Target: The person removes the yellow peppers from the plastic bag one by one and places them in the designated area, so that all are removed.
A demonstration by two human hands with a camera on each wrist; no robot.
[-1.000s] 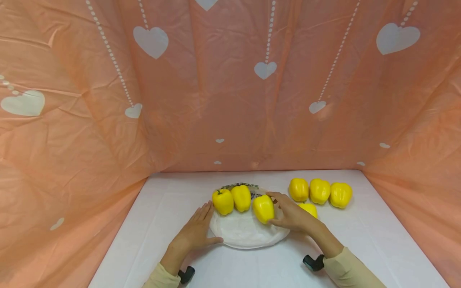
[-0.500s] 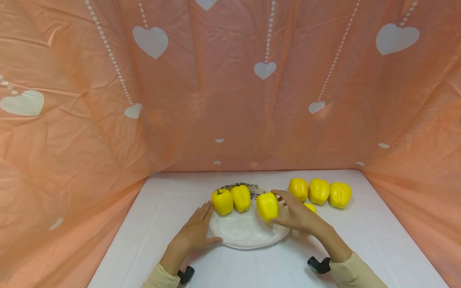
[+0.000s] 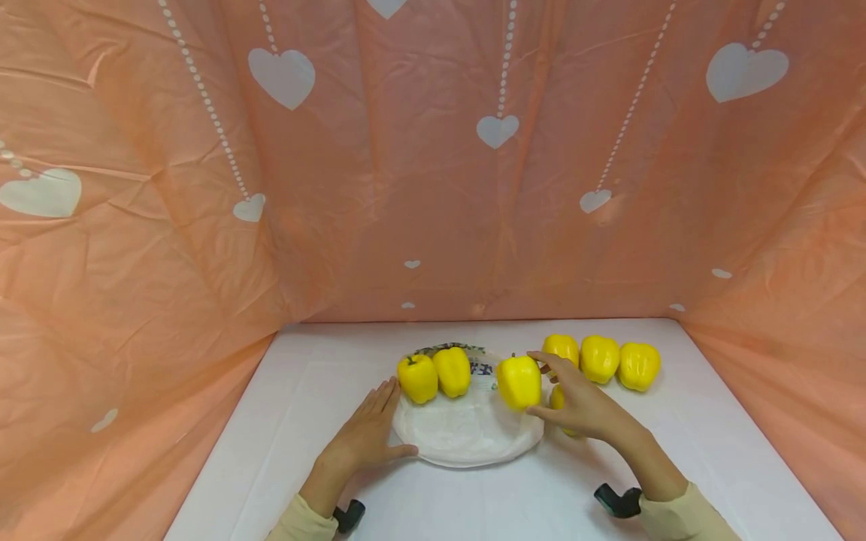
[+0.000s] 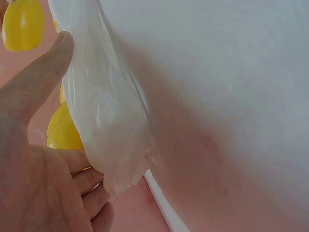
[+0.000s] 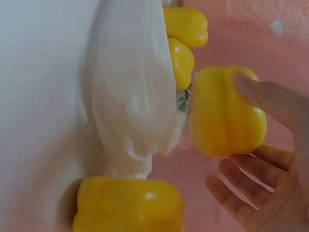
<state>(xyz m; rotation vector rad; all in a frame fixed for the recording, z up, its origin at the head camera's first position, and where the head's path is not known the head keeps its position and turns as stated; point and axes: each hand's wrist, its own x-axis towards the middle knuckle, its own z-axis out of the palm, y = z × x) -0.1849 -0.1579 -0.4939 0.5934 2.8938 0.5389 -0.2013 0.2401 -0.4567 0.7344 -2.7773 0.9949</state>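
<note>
My right hand (image 3: 585, 402) pinches a yellow bell pepper (image 3: 519, 383) between thumb and fingers, over the right side of a plate (image 3: 467, 443) wrapped in thin white plastic. The right wrist view shows the thumb across this held pepper (image 5: 227, 113), the fingers under it. My left hand (image 3: 368, 428) lies with straight fingers along the plate's left rim. In the left wrist view its thumb touches the plastic wrapping (image 4: 104, 111). Two more yellow peppers, a left one (image 3: 418, 379) and a right one (image 3: 452, 372), rest on the plate's far left part.
Another yellow pepper (image 5: 130, 205) lies on the white table right of the plate, mostly hidden by my right hand in the head view. Three peppers stand in a row at the back right, with the middle pepper (image 3: 600, 359) among them. A peach curtain (image 3: 433, 225) encloses the table.
My right hand has lifted the pepper and shifted it rightward across the plate, so it tips more upright with its stem showing. My left hand stays put.
</note>
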